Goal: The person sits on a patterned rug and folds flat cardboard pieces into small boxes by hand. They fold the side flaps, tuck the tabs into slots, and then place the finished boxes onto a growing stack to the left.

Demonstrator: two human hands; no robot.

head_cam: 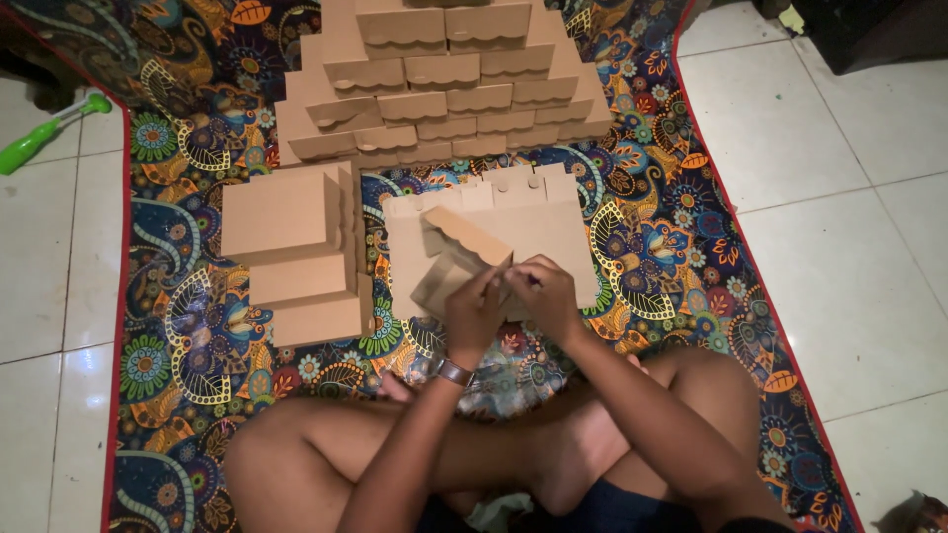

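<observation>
Sitting cross-legged on the patterned mat (681, 247), you have both hands meeting over a half-folded cardboard box (456, 259); your left hand (474, 314), a watch (453, 372) on its wrist, has its fingers closed on the box's near edge; your right hand (545, 294) pinches the same edge from the other side, fingertips pressed together on the card; the two hands touch one another.

The box lies tilted on a stack of flat unfolded blanks (533, 212) with scalloped edges, straight ahead of your knees; one flap of it stands up toward the left.

To the left of the blanks, a short pile of finished boxes (296, 252), closed, stepped unevenly; just beside the blanks, not touching your hands.

Farther up the mat, a wide stacked wall of finished boxes (444, 74), several rows high.

White tiled floor (839, 197) on both sides of the mat; a green-handled tool (44, 133) lies on the tiles at far left, well apart.
</observation>
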